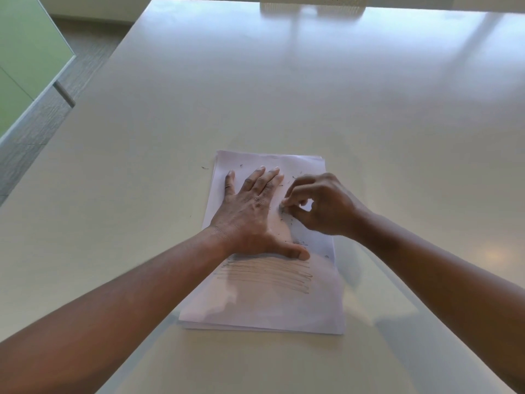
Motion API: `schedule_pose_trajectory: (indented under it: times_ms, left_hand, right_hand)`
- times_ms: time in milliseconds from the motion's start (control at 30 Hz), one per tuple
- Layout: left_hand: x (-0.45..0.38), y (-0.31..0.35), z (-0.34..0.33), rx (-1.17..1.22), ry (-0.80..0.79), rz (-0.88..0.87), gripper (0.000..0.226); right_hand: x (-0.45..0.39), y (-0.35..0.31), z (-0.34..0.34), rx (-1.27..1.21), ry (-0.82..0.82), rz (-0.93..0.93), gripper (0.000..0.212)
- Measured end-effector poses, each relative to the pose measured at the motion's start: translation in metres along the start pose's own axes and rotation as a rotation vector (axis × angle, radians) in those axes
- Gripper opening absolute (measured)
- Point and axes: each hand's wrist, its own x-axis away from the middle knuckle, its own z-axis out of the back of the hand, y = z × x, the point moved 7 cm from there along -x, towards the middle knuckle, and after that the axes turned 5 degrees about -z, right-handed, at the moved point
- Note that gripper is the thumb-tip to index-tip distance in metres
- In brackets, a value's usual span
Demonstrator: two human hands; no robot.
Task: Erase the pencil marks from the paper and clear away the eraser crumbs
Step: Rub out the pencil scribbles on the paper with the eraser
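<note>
At the frame's lower centre, the left hand point(250, 211) lies spread flat, pinning the white paper sheet point(264, 302), while the right hand point(318, 206) pinches a small white eraser point(282, 205), mid-erasing by judgement; next, probably the grey pencil lines point(267, 275) below.

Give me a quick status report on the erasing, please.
Left hand flat, pressing paper. Right hand pinching eraser, rubbing. Pencil lines remain near edge. Crumbs scattered; nothing blocking.
</note>
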Motion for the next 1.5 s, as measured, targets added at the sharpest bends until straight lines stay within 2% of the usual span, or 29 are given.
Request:
schedule_pose_trajectory:
  times_ms: [133, 333, 533, 700, 867, 1067, 1267, 1400, 1500]
  left_hand:
    - [0.000, 0.000, 0.000, 0.001, 0.013, -0.002, 0.156]
    - [-0.001, 0.001, 0.000, -0.003, 0.000, -0.005, 0.156]
    - [0.000, 0.000, -0.001, -0.006, 0.011, -0.008, 0.155]
    - [-0.001, 0.000, -0.001, -0.002, 0.003, -0.001, 0.157]
    - [0.000, 0.000, -0.001, 0.002, 0.008, -0.002, 0.156]
    - [0.000, 0.000, -0.001, -0.011, -0.004, 0.003, 0.158]
    - [-0.001, -0.001, -0.001, -0.006, 0.011, -0.008, 0.155]
    - [-0.001, -0.001, -0.002, -0.006, 0.003, -0.004, 0.157]
    - [0.000, -0.001, -0.001, 0.004, 0.004, -0.005, 0.156]
  right_hand:
    - [-0.017, 0.012, 0.006, 0.055, 0.129, -0.047, 0.003]
    - [0.001, -0.019, -0.011, -0.024, -0.054, 0.074, 0.009]
    - [-0.013, 0.006, 0.003, 0.055, 0.114, -0.011, 0.005]
    - [0.003, -0.016, -0.010, -0.020, -0.042, 0.062, 0.010]
    - [-0.013, 0.008, 0.002, 0.030, 0.121, -0.039, 0.003]
    - [0.001, -0.008, -0.008, -0.062, -0.020, 0.011, 0.003]
    - [-0.009, 0.005, 0.001, 0.018, 0.145, -0.039, 0.002]
    - [0.003, -0.005, -0.008, -0.053, 0.025, 0.015, 0.002]
    - [-0.001, 0.008, 0.004, -0.016, 0.062, -0.012, 0.002]
